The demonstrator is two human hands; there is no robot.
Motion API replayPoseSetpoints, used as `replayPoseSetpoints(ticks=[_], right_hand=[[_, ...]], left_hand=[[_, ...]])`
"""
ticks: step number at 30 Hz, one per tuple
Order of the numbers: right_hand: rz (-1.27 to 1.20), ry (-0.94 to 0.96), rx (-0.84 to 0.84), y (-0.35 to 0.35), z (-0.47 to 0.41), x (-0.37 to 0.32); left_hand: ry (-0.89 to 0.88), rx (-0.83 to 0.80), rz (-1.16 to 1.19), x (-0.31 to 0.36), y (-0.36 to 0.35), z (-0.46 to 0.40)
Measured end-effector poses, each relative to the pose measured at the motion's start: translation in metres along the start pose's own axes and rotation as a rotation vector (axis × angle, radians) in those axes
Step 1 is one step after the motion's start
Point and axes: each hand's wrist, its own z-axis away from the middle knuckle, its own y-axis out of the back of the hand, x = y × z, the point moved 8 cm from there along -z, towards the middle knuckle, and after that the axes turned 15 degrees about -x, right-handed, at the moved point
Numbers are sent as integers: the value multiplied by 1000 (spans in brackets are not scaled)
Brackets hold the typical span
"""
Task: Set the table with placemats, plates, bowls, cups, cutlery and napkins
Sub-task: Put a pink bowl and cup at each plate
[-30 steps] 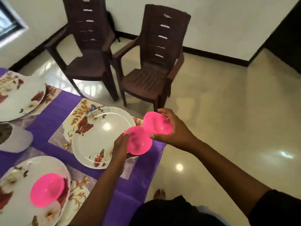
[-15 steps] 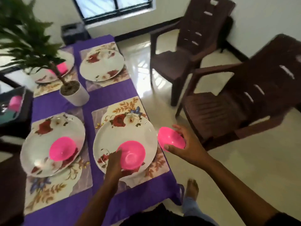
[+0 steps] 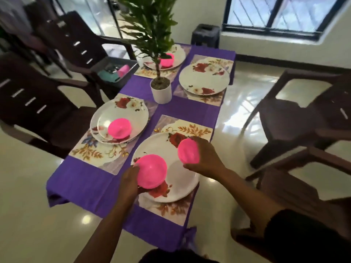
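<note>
While both hands hold pink bowls over the near plate (image 3: 176, 179):
Left hand (image 3: 129, 179): fingers curled round the near bowl (image 3: 152, 170), at the plate's left edge; whether it touches the plate is unclear.
Near bowl: mouth facing up, tipped slightly right.
Right hand (image 3: 206, 158): grips the second bowl (image 3: 188, 150) from behind, above the plate's far right.
Second bowl: tipped on its side, mouth facing left.
Far-right plate (image 3: 204, 78): holds no bowl.

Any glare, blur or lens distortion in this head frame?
Head view: daylight from the window glares off the floor; chairs at the edges smear and bow from the wide lens; both hands and their pink bowls are slightly soft.
</note>
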Motion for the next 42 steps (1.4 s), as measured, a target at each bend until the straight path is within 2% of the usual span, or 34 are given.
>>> replayPoseSetpoints(ticks=[6,12,20,24,28,30,32,34,37,38,39,40,41,42], right_hand=[[88,21,-104,-8,-27,-4],[219,67,-214,-24,-78,-4],[472,256,-396,-49,-155,-22],[565,398,-418,-55,-171,-31],[578,475,-453,-57,-178,-25],[548,476,-494,-51,-181,-24],[475,500,-518,-39,-181,-32],[372,596,-575,-25,-175,-51],[239,754,-770,-3,-150,-86],[223,787,-817,5,-140,-96],[222,810,-825,11,-133,-104],[236,818,-802,17,-130,-109],[248,811,-771,22,-130,-110],[245,777,-746,26,-132,-109]], left_hand=[[40,152,102,-2,20,-7],[15,273,-80,2,31,-13],[52,508,73,-14,28,-18],[33,658,165,-17,11,-2],[-20,765,217,-21,-2,8],[20,814,250,-18,-12,7],[8,836,301,-8,-21,7],[-64,765,315,0,-26,-3],[-71,792,423,6,-35,-17],[-99,726,404,11,-38,-31],[-127,604,500,11,-40,-56],[-79,556,458,14,-45,-68],[-57,541,528,15,-54,-77],[-97,483,496,22,-57,-87]])
